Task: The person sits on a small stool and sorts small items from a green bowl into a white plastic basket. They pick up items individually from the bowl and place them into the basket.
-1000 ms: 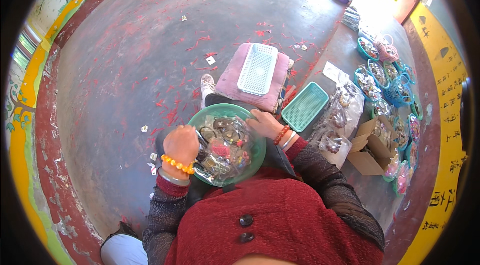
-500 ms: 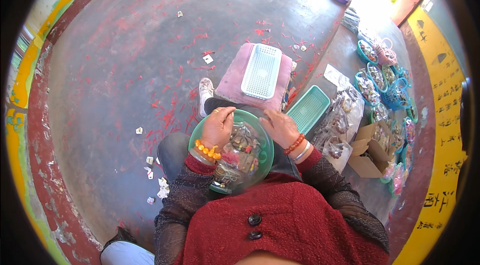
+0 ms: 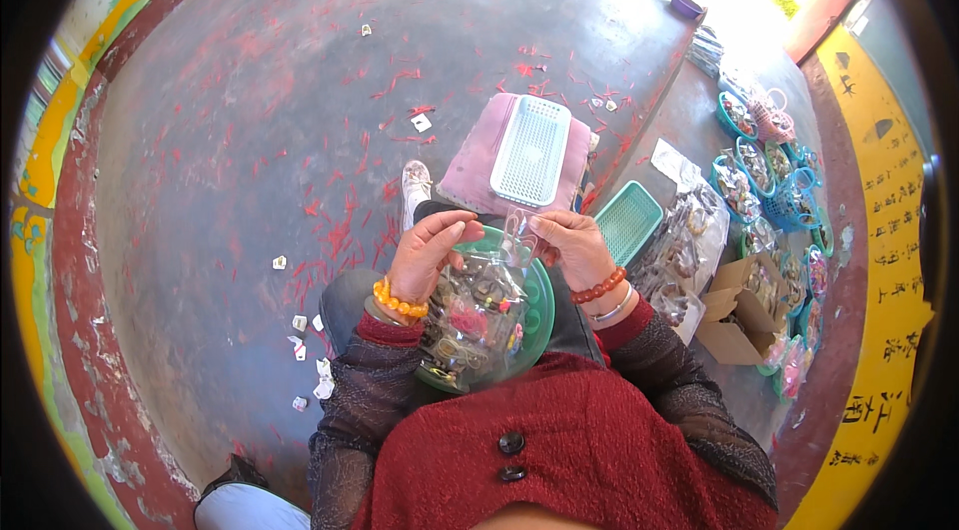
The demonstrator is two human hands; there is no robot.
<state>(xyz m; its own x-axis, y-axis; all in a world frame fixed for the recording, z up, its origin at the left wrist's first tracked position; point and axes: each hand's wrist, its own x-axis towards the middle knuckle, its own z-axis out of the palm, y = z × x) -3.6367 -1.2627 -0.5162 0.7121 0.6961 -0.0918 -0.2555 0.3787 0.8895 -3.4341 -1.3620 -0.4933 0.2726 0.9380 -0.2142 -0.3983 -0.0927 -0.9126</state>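
A round green tray [image 3: 539, 305] rests on my lap, heaped with small clear plastic packets [image 3: 478, 320] of trinkets. Both hands are raised just above its far rim. My left hand [image 3: 430, 252], with an orange bead bracelet on the wrist, and my right hand [image 3: 572, 245], with a red bead bracelet and a bangle, pinch a small clear plastic packet [image 3: 518, 230] between their fingertips. What the packet holds is too small to tell.
A white slotted tray [image 3: 531, 150] lies on a pink cushion [image 3: 470, 170] ahead of my knees. A teal basket [image 3: 627, 220], bags of trinkets [image 3: 684, 250], a cardboard box [image 3: 741, 315] and several small baskets [image 3: 759, 170] line the right side. Paper scraps [image 3: 310, 360] dot the red-stained floor.
Both hands lifted from the heap in the green tray and came together above its far rim, now pinching one small clear packet. The view shifted slightly.
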